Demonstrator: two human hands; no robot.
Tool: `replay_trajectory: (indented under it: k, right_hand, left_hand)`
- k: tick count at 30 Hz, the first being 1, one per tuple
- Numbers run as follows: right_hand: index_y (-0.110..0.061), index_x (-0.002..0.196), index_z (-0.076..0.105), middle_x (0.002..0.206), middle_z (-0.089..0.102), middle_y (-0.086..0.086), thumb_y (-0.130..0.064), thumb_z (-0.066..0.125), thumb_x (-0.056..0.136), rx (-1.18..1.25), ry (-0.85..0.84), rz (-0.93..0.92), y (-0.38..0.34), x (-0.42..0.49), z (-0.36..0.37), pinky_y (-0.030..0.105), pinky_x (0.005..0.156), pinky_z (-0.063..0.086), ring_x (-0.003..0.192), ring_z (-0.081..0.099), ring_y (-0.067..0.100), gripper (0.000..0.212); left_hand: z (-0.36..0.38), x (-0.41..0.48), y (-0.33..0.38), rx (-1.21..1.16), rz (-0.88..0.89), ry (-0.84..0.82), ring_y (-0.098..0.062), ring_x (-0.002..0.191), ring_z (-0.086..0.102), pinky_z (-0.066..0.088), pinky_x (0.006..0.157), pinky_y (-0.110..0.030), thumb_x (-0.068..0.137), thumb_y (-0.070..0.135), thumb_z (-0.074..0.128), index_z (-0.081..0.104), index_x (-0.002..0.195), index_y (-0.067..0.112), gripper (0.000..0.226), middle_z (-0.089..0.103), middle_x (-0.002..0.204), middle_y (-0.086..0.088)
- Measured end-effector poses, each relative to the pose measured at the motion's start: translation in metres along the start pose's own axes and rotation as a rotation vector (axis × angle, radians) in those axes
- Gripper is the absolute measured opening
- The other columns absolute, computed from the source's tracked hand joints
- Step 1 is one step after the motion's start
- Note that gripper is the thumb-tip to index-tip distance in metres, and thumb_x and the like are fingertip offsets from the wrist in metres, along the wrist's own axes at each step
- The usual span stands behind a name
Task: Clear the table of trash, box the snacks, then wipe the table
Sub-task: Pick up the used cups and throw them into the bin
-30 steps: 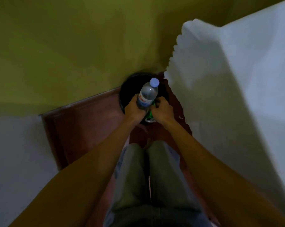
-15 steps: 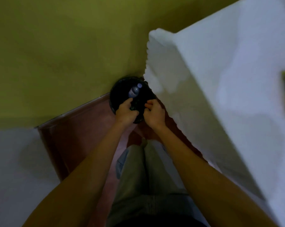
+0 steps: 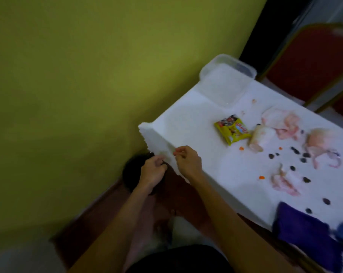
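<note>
In the head view, the left hand [image 3: 153, 170] hung over the black bin [image 3: 129, 175] at lower centre. The right hand [image 3: 188, 160] hovered at the corner of the white table [image 3: 196, 119], and both hands had loosely curled fingers with nothing seen in them. Right of centre on the table lay a yellow snack packet [image 3: 232, 131] just beside a tipped paper cup [image 3: 260, 137], with crumpled tissues [image 3: 283, 123] near, a clear plastic box [image 3: 225, 83] at the upper end and a purple cloth [image 3: 300, 231] at lower right.

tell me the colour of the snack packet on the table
The snack packet is yellow with red and dark print, in the head view.
</note>
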State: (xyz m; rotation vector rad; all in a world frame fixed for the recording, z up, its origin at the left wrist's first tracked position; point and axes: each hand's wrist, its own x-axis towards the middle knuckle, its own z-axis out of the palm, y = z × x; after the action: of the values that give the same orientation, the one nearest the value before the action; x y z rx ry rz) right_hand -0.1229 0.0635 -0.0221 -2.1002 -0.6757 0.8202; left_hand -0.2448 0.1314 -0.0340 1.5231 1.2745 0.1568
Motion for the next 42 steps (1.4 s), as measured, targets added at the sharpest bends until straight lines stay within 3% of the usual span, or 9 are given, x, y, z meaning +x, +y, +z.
replay_trajectory:
  k: [3, 6, 18, 22, 29, 34, 37, 39, 42]
  right_hand:
    - [-0.02, 0.109, 0.067, 0.107, 0.075, -0.006, -0.01, 0.051, 0.09, 0.039, 0.103, 0.039, 0.0, -0.012, -0.043, 0.025, 0.084, 0.049, 0.103, 0.066, 0.014, 0.026]
    - [-0.021, 0.109, 0.067, 0.105, 0.076, -0.007, -0.011, 0.05, 0.091, 0.082, 0.181, 0.079, 0.009, -0.02, -0.077, 0.031, 0.093, 0.05, 0.104, 0.065, 0.012, 0.027]
    - [-0.021, 0.107, 0.068, 0.103, 0.076, -0.007, -0.01, 0.047, 0.091, 0.178, 0.348, 0.164, 0.062, -0.031, -0.174, 0.034, 0.089, 0.053, 0.099, 0.065, 0.013, 0.028]
    - [-0.029, 0.093, 0.064, 0.099, 0.075, -0.007, -0.009, 0.047, 0.092, 0.197, 0.362, 0.168, 0.082, -0.026, -0.206, 0.035, 0.086, 0.055, 0.096, 0.068, 0.014, 0.026]
    - [-0.02, 0.105, 0.068, 0.102, 0.073, -0.005, -0.01, 0.049, 0.093, 0.177, 0.389, 0.171, 0.12, -0.021, -0.266, 0.035, 0.085, 0.057, 0.096, 0.068, 0.014, 0.025]
    - [-0.019, 0.112, 0.066, 0.111, 0.068, -0.006, -0.014, 0.052, 0.096, 0.054, 0.355, 0.177, 0.152, -0.019, -0.316, 0.014, 0.067, 0.043, 0.086, 0.062, 0.006, 0.022]
    - [-0.018, 0.116, 0.065, 0.12, 0.065, 0.001, -0.015, 0.051, 0.096, 0.03, 0.392, 0.193, 0.164, -0.01, -0.351, 0.025, 0.074, 0.053, 0.091, 0.065, 0.015, 0.025]
    - [-0.015, 0.12, 0.064, 0.111, 0.065, 0.002, -0.013, 0.049, 0.096, 0.007, 0.402, 0.209, 0.165, -0.006, -0.365, 0.025, 0.066, 0.052, 0.083, 0.064, 0.016, 0.029]
    - [-0.015, 0.121, 0.063, 0.121, 0.067, 0.003, -0.012, 0.05, 0.095, -0.017, 0.443, 0.224, 0.172, 0.014, -0.387, 0.034, 0.088, 0.055, 0.101, 0.067, 0.021, 0.029]
  left_hand:
    - [0.018, -0.012, 0.04, 0.039, 0.106, -0.065, -0.016, 0.121, 0.057, 0.045, 0.097, -0.026, 0.091, 0.012, 0.059, 0.062, 0.131, 0.02, 0.04, 0.063, 0.133, -0.003]
    - [0.038, -0.019, 0.069, 0.081, 0.185, -0.109, -0.016, 0.12, 0.058, 0.047, 0.103, -0.034, 0.09, 0.014, 0.059, 0.065, 0.126, 0.023, 0.038, 0.064, 0.13, -0.002]
    - [0.128, -0.031, 0.121, 0.085, 0.237, -0.266, -0.015, 0.104, 0.065, 0.054, 0.091, -0.038, 0.083, 0.02, 0.063, 0.07, 0.109, 0.032, 0.03, 0.071, 0.112, 0.001]
    - [0.159, -0.031, 0.132, 0.072, 0.214, -0.292, -0.015, 0.101, 0.065, 0.055, 0.09, -0.039, 0.082, 0.02, 0.064, 0.07, 0.106, 0.033, 0.028, 0.071, 0.109, 0.003]
    - [0.211, -0.026, 0.148, 0.127, 0.2, -0.288, -0.02, 0.1, 0.066, 0.054, 0.084, -0.035, 0.081, 0.019, 0.064, 0.069, 0.101, 0.034, 0.025, 0.072, 0.103, 0.004]
    - [0.236, -0.02, 0.155, 0.206, 0.206, -0.266, -0.019, 0.095, 0.062, 0.045, 0.074, -0.026, 0.084, 0.016, 0.065, 0.062, 0.122, 0.027, 0.039, 0.069, 0.115, -0.001]
    - [0.248, -0.019, 0.171, 0.238, 0.232, -0.243, -0.019, 0.106, 0.056, 0.043, 0.082, -0.027, 0.088, 0.014, 0.063, 0.047, 0.14, 0.023, 0.056, 0.062, 0.124, -0.005]
    - [0.255, -0.016, 0.18, 0.278, 0.265, -0.227, -0.022, 0.113, 0.056, 0.042, 0.085, -0.027, 0.088, 0.013, 0.062, 0.045, 0.143, 0.02, 0.059, 0.06, 0.129, -0.008]
    - [0.275, -0.003, 0.196, 0.378, 0.354, -0.177, -0.031, 0.117, 0.059, 0.042, 0.083, -0.028, 0.086, 0.009, 0.065, 0.048, 0.137, 0.007, 0.054, 0.061, 0.128, -0.015]
